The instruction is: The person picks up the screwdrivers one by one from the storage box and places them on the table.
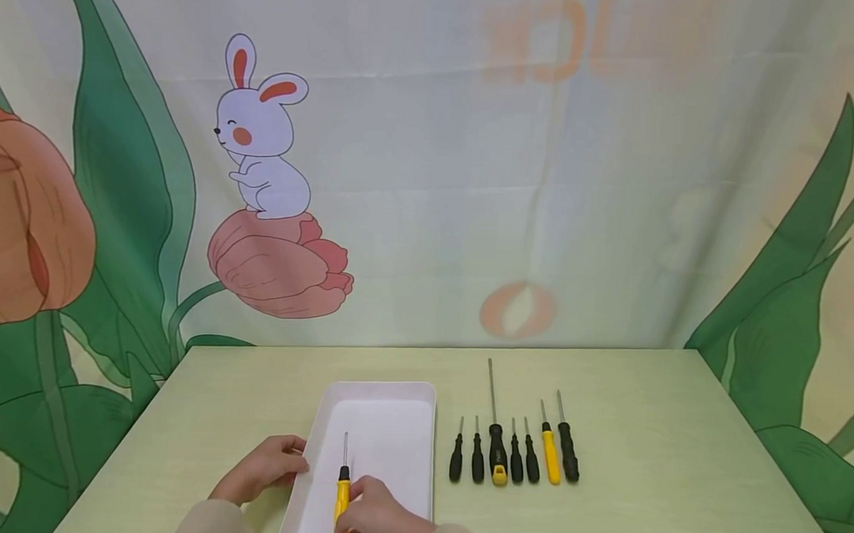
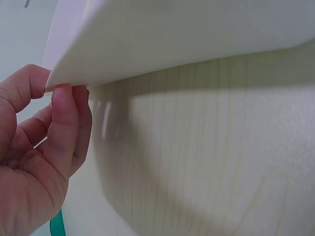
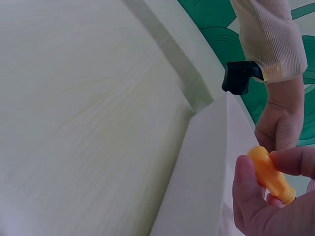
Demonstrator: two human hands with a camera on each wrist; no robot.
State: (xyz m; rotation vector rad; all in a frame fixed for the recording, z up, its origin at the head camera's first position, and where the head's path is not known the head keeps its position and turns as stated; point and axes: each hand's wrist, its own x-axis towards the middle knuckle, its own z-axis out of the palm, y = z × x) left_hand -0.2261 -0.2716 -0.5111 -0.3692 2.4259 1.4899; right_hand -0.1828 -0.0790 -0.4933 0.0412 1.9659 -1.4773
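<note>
A white rectangular tray (image 1: pixel 391 424) lies on the table in front of me. My left hand (image 1: pixel 264 468) grips its left rim; in the left wrist view the thumb and fingers of that hand (image 2: pixel 44 128) pinch the edge of the tray (image 2: pixel 162 44). Over the tray, my right hand (image 1: pixel 382 516) holds a yellow-handled screwdriver (image 1: pixel 343 493) with a black collar, its thin shaft directed away from me. From the right wrist, the yellow handle (image 3: pixel 268 174) shows between thumb and fingers, above the tray wall (image 3: pixel 202 162).
Right of the tray, several screwdrivers lie in a row, mostly black-handled, including a long one (image 1: pixel 497 452) with a yellow end and a yellow one (image 1: pixel 551 456). Behind the pale table (image 1: pixel 649 435) hangs a printed curtain (image 1: pixel 431 179) with a rabbit and flowers.
</note>
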